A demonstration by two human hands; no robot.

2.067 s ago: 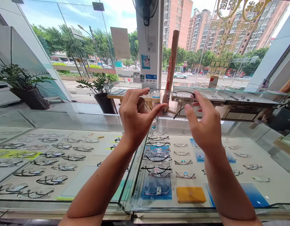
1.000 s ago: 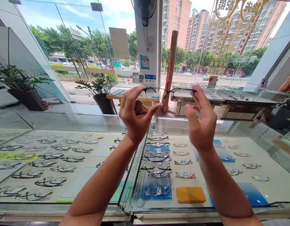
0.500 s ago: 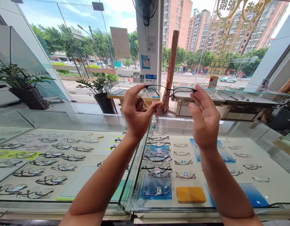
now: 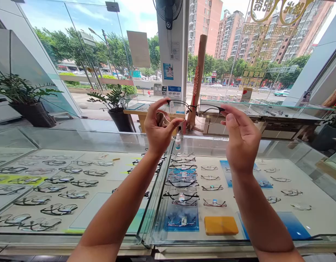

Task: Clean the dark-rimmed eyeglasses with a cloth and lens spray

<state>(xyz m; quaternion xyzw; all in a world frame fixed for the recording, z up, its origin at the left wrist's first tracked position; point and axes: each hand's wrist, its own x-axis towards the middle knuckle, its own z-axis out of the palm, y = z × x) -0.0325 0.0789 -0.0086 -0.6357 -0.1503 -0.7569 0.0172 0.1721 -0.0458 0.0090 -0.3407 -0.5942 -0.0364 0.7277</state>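
A pair of eyeglasses (image 4: 193,107) with dark upper rims and clear lenses is held up in front of me, above the glass counter. My left hand (image 4: 160,127) is closed on the left end of the frame, thumb below and index finger at the top corner. At the opposite end, my right hand (image 4: 243,140) pinches the right corner between thumb and fingers. The folded or open state of the temples is hard to make out. Beneath the hands, a small white bottle (image 4: 178,142) stands upright on the counter top.
Glass display cases (image 4: 146,225) hold rows of spectacles (image 4: 183,181) and an orange-yellow case (image 4: 221,225). Farther off are another glass counter (image 4: 239,109), a potted plant (image 4: 119,109), a wooden post (image 4: 200,69) and a wall fan (image 4: 169,12).
The right end of the eyeglasses has dropped and shifted slightly left, so they tilt more. My right hand's palm has moved a little right, its fingers now closer together on the corner.
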